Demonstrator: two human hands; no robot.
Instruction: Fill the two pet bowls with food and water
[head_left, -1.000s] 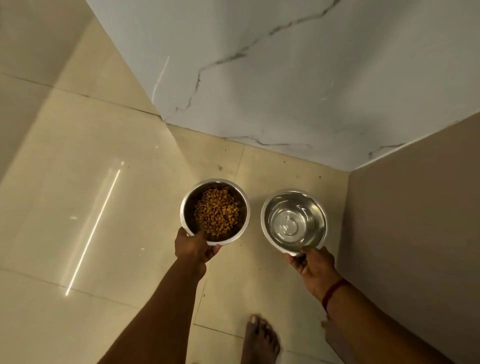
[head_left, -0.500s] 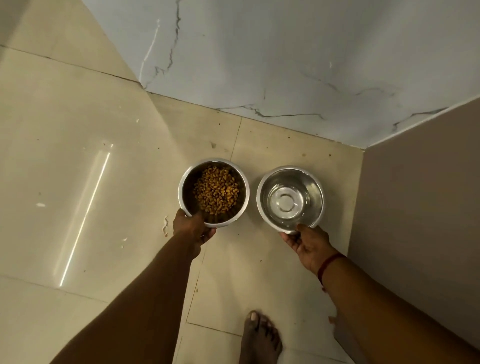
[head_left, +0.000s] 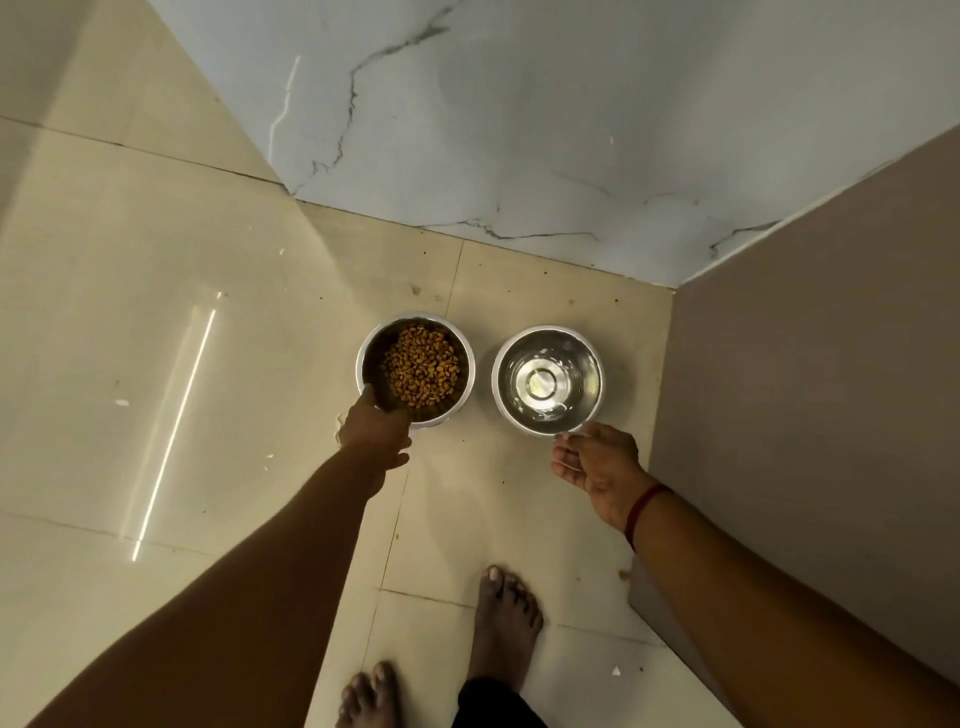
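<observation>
- Food bowl (head_left: 375, 358): steel, stands on the floor (head_left: 260, 364) near the room corner and holds a heap of kibble (head_left: 421, 371). Filling of this bowl appears complete.
- Water bowl (head_left: 587, 364): steel, stands just beside the food bowl at its 3 o'clock, apart from it, with clear water (head_left: 540, 384) over the base.
- Left hand (head_left: 374, 431): grips the food bowl rim at 7 o'clock. Judgement: the grip steadies the bowl while it is seated flat.
- Right hand (head_left: 597, 462): at 5 o'clock of the water bowl, fingers loosely curled, holding nothing. Rim contact cannot be confirmed.
- Placement: a marble wall (head_left: 519, 130) lies at 12 o'clock of the bowls and a brown panel (head_left: 805, 364) at 3 o'clock. Judgement: the corner keeps both bowls out of the walking path.
- Caution: a bare foot (head_left: 506, 623) stands at 6 o'clock. A knock to the water bowl would likely cause a spill.
</observation>
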